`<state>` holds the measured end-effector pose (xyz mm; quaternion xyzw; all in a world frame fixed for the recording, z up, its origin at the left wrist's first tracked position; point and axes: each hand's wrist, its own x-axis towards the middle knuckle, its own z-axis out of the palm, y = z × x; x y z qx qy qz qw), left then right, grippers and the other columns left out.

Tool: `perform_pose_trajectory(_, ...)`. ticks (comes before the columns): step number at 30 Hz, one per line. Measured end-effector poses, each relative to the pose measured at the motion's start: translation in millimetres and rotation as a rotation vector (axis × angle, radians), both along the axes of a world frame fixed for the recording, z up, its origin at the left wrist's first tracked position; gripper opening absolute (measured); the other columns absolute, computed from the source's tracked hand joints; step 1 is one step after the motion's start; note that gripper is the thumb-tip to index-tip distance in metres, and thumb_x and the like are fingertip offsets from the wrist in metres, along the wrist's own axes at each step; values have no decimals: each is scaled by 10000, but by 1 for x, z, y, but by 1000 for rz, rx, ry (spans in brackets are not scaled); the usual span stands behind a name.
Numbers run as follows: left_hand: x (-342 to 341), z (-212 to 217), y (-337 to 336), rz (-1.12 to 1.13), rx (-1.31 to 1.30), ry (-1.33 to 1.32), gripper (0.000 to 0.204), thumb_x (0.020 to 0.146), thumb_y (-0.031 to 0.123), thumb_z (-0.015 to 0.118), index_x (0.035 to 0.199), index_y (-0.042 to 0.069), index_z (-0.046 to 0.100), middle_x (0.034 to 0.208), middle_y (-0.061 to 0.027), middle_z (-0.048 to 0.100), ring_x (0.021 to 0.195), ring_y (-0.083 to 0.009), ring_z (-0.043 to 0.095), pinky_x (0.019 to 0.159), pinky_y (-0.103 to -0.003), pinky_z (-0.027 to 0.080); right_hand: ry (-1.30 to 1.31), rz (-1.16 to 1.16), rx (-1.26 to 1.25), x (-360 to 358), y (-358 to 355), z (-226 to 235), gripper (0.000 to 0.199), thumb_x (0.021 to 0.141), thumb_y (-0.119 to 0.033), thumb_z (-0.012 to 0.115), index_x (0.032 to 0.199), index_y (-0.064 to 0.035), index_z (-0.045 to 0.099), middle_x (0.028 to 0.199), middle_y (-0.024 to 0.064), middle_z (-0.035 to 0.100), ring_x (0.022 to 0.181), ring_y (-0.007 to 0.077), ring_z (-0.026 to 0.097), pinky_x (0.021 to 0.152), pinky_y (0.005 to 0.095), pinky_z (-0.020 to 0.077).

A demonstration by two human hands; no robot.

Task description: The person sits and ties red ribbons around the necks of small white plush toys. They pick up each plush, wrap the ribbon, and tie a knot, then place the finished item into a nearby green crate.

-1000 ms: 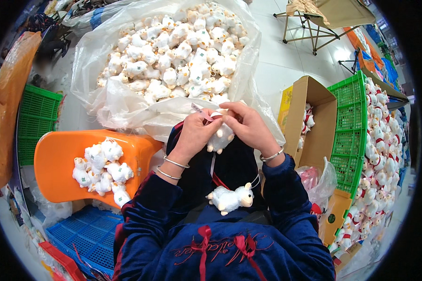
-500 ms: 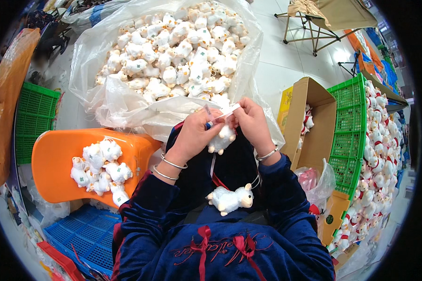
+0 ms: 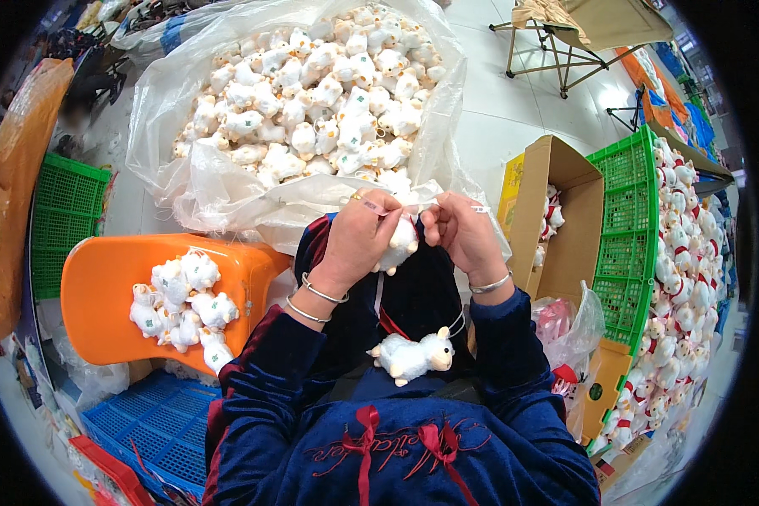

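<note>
My left hand (image 3: pixel 356 239) and my right hand (image 3: pixel 460 229) are both closed on one small white plush sheep (image 3: pixel 399 245), held between them just above my lap. The fingertips of both hands pinch something thin at the toy's top, too small to make out. A second white plush sheep (image 3: pixel 410 356) lies on my lap below the hands, against my dark blue velvet top. Bangles ring both wrists.
A big clear plastic bag (image 3: pixel 228 181) full of white plush sheep lies ahead. An orange stool (image 3: pixel 101 270) at the left carries several more. At the right stand an open cardboard box (image 3: pixel 569 219) and a green crate (image 3: pixel 628 244) of sheep. A blue crate (image 3: pixel 156 426) sits lower left.
My hands have shifted slightly while working on the same sheep, the fingertips drawing closer together at its top. The sheep on my lap has not moved.
</note>
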<state>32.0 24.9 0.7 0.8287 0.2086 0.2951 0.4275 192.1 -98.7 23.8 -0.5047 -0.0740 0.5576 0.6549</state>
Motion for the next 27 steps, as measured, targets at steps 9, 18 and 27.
perform_pose_trajectory(9, -18, 16, -24, 46, -388, 28, 143, 952, 110, 688, 967, -27, 651, 835, -113, 702, 758, -164, 666, 700, -296, 513, -331, 387, 57, -7, -31, 9, 173, 966, -169, 717, 991, 2, 734, 875, 17, 664, 743, 70, 551, 683, 216, 449)
perform_pose_trajectory(18, -22, -7, -40, 106, -218, -157, 55, 939, 41, 689, 946, -6, 660, 901, -120, 695, 764, -204, 681, 678, -303, 521, -902, 408, -176, -29, -3, 18, 166, 866, -111, 765, 898, 8, 653, 756, 73, 681, 671, 156, 636, 627, 293, 505)
perform_pose_trajectory(27, -27, -11, -39, 32, -227, -230, 109, 874, -31, 720, 963, 12, 675, 964, -116, 692, 853, -253, 687, 741, -315, 554, -1564, 508, -61, -37, 8, 16, 139, 842, -127, 674, 904, -29, 597, 803, 209, 665, 781, 402, 672, 682, 473, 531)
